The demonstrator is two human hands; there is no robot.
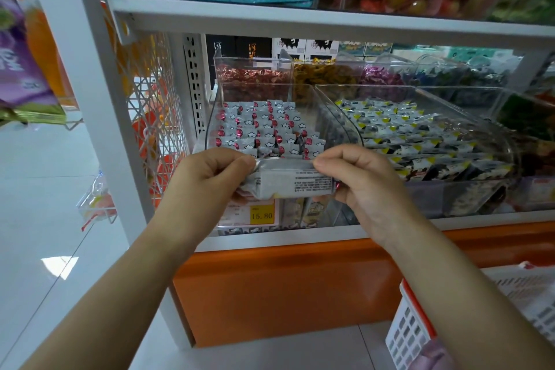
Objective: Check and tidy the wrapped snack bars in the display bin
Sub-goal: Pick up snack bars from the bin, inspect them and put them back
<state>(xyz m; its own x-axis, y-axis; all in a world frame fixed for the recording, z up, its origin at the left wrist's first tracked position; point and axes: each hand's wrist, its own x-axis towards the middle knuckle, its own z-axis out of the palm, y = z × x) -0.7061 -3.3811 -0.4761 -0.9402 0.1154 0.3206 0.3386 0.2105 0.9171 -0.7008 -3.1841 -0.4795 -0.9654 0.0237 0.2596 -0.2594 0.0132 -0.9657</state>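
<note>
A silver wrapped snack bar (292, 183) is held level in front of the shelf, its printed back side facing me. My left hand (207, 177) pinches its left end and my right hand (360, 180) pinches its right end. Just behind them stands a clear display bin (327, 120) filled with rows of matching silver bars (264, 126) with red spots and cloud prints. Part of the bin's front row is hidden by my hands.
A second clear bin (495, 141) to the right holds bars with yellow and black wrappers. More candy bins (255, 73) sit behind. A yellow price tag (262, 215) hangs on the shelf edge. A white and orange basket (411, 327) stands at lower right.
</note>
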